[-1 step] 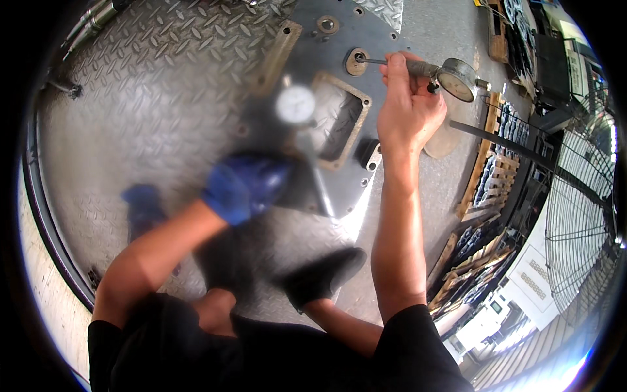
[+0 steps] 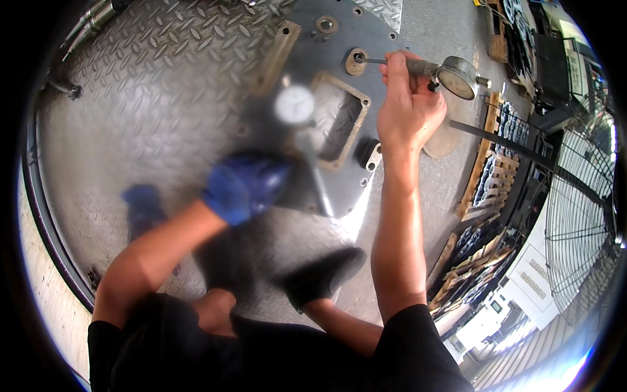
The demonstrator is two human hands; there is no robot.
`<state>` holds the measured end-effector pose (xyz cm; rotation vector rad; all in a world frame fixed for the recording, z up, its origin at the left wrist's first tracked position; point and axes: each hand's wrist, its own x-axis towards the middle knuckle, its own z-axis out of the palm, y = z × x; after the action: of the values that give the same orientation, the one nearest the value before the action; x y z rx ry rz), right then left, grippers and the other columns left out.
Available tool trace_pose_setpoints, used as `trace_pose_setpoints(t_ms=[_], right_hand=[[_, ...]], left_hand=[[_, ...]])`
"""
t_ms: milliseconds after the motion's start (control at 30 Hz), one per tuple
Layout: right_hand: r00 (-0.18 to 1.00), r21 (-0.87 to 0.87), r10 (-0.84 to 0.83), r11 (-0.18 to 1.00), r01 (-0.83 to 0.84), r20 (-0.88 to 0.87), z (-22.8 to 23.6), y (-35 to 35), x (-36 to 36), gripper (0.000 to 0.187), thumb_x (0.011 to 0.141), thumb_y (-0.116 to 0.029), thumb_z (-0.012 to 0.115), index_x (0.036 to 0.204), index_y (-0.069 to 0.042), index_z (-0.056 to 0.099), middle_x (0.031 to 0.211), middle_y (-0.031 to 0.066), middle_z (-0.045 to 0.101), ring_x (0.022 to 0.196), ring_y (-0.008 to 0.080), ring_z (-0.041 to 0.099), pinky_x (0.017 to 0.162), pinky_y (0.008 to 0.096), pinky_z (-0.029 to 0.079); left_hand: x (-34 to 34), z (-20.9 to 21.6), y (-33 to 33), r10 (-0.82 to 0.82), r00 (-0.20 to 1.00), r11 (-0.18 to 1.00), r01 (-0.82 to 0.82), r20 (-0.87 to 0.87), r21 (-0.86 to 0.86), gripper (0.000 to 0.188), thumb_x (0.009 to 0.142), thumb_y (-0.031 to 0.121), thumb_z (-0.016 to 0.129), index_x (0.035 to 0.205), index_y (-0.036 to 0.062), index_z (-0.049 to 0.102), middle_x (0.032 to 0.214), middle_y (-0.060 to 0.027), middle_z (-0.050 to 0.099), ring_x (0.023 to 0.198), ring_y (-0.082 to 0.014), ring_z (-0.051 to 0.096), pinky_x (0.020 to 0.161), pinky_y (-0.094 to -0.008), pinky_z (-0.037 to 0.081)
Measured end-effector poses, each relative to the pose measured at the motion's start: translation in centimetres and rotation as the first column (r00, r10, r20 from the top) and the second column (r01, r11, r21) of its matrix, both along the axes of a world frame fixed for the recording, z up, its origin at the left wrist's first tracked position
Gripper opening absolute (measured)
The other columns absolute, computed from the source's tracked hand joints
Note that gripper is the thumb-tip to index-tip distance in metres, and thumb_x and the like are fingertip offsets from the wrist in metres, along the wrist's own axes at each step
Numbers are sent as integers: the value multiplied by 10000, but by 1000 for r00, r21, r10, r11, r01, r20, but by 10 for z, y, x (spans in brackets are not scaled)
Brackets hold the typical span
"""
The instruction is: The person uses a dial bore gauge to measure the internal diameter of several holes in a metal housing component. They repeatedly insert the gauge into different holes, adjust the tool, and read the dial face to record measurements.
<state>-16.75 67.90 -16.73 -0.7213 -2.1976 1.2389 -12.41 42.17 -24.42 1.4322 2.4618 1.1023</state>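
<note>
Right hand (image 2: pixel 408 108) fingers grip a dial bore gauge (image 2: pixel 450 75); gloved left hand (image 2: pixel 241 186) blurred, fingers unclear

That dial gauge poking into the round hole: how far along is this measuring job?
Done, by the look of it: the gauge's rod sits in the brass-ringed hole of the grey plate. In hand: the right hand grips the gauge stem, while the gloved left hand holds a second, blurred gauge. Left: other holes, like one farther up, stand unprobed.

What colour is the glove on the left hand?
Blue. The glove on the left hand shows, somewhat blurred, in the head view.
</note>
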Motion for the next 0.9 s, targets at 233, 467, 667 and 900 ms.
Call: trace_pose_setpoints(t_ms=[233, 467, 667, 900], right_hand=[[999, 7, 18, 1000, -19, 35, 4, 8, -6, 260, 1011, -243, 697, 1011, 13, 745, 761, 33, 702, 734, 96, 609, 726, 281, 503], [995, 73, 37, 996, -44, 94, 7, 13, -10, 285, 998, -269, 702, 1005, 11, 754, 766, 75, 733, 725, 123, 659, 720, 309, 521], [995, 49, 43, 998, -47, 93, 6, 20, -14, 316, 987, -288, 715, 990, 25, 755, 764, 86, 742, 732, 134, 682, 731, 308, 529], [999, -60, 30, 998, -29, 14, 1, 11, -6, 286, 1008, -252, 708, 1001, 32, 744, 788, 35, 732, 762, 95, 650, 742, 274, 515]], left_hand=[[1, -2, 0, 5, 1000, 1000, -5, -8, 30, 355, 847, 155, 760, 1199, 117, 751, 867, -73, 717, 709, -286, 695, 621, -422, 565], [1, -1, 0, 5, 1000, 1000, -5, 18, 2, 336, 841, 146, 757, 1175, 115, 752, 822, -75, 704, 693, -292, 684, 611, -427, 559], [1, -1, 0, 5, 1000, 1000, -5, 3, -16, 344, 839, 151, 758, 1181, 117, 750, 819, -75, 697, 680, -294, 671, 598, -429, 548], [5, -9, -4, 4, 1000, 1000, -4, 20, -20, 358, 850, 162, 759, 1204, 113, 741, 823, -83, 695, 686, -295, 681, 595, -429, 548]])
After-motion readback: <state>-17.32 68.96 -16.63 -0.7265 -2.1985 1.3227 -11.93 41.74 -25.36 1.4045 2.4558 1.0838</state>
